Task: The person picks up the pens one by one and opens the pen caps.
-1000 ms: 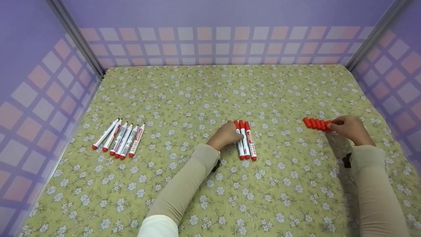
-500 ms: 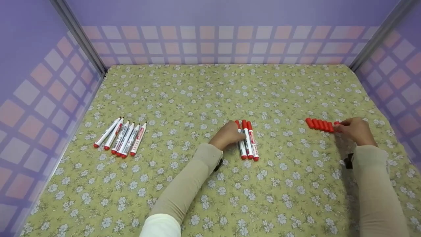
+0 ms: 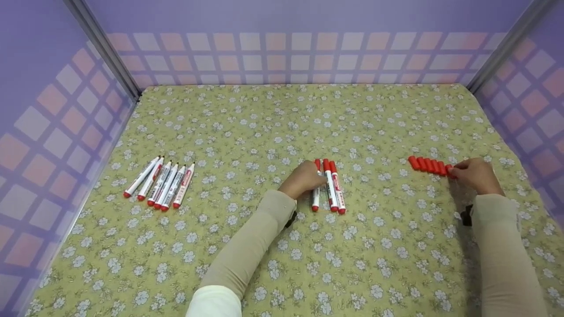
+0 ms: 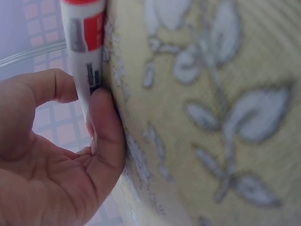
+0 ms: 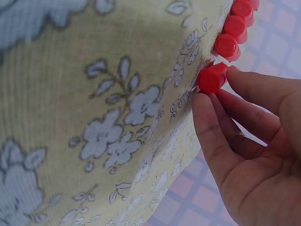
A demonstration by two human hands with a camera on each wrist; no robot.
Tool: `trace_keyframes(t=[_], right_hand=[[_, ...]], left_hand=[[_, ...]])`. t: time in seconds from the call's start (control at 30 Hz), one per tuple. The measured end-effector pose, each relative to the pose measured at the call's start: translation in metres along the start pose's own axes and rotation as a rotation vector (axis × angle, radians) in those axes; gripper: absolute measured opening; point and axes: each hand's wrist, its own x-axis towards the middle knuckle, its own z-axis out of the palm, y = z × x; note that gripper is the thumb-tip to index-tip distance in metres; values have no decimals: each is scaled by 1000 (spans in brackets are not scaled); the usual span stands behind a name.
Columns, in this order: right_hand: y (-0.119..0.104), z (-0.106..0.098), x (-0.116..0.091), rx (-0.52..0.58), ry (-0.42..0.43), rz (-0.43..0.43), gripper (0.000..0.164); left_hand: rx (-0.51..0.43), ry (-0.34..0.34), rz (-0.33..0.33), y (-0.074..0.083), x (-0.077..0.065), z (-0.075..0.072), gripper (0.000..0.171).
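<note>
In the middle of the table lie three white markers with red caps. My left hand (image 3: 304,178) pinches the leftmost marker (image 3: 316,200), which stands slightly apart from the other two markers (image 3: 332,189). In the left wrist view, the thumb and a finger grip the barrel (image 4: 84,52) close to the cloth. At the right, my right hand (image 3: 478,176) pinches a loose red cap (image 5: 211,79) at the near-right end of a slanted row of red caps (image 3: 428,165). A narrow gap separates that cap from its neighbour in the right wrist view.
Several uncapped white markers (image 3: 161,182) with dark tips lie side by side at the left. A yellow-green floral cloth (image 3: 264,123) covers the table. Purple checked panels (image 3: 282,48) enclose its back and sides.
My right hand has shifted right along the cap row and now holds a cap at its end. The left hand has drawn the leftmost marker slightly left, away from the other two.
</note>
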Motion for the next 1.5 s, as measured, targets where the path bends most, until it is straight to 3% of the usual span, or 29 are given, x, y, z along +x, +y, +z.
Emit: trace_keyframes(t=[0.3, 0.57, 0.73, 1.03, 1.13, 1.2, 1.37, 1.5], right_hand=[[-2, -3, -2, -8, -18, -35, 51], [-10, -6, -5, -19, -33, -47, 64], [-17, -6, -7, 1, -34, -39, 64], [-40, -4, -11, -52, -8, -137, 62], [-51, -5, -12, -67, -13, -164, 64], [-59, -5, -13, -65, -22, -180, 63], [-79, -1, -17, -71, -31, -253, 59], [-95, 5, -22, -83, -40, -316, 60]], left_hand=[[-68, -2, 3, 0, -6, -1, 9], [-99, -26, 82, -2, -12, -7, 18], [-115, -57, 97, -4, -12, -9, 16], [-80, -72, 91, -11, -6, -20, 34], [-100, -77, 77, -12, -8, -25, 23], [-102, -76, 87, -13, -9, -28, 15], [-106, -66, 137, -14, -14, -36, 34], [-90, -55, 198, -12, -19, -44, 33]])
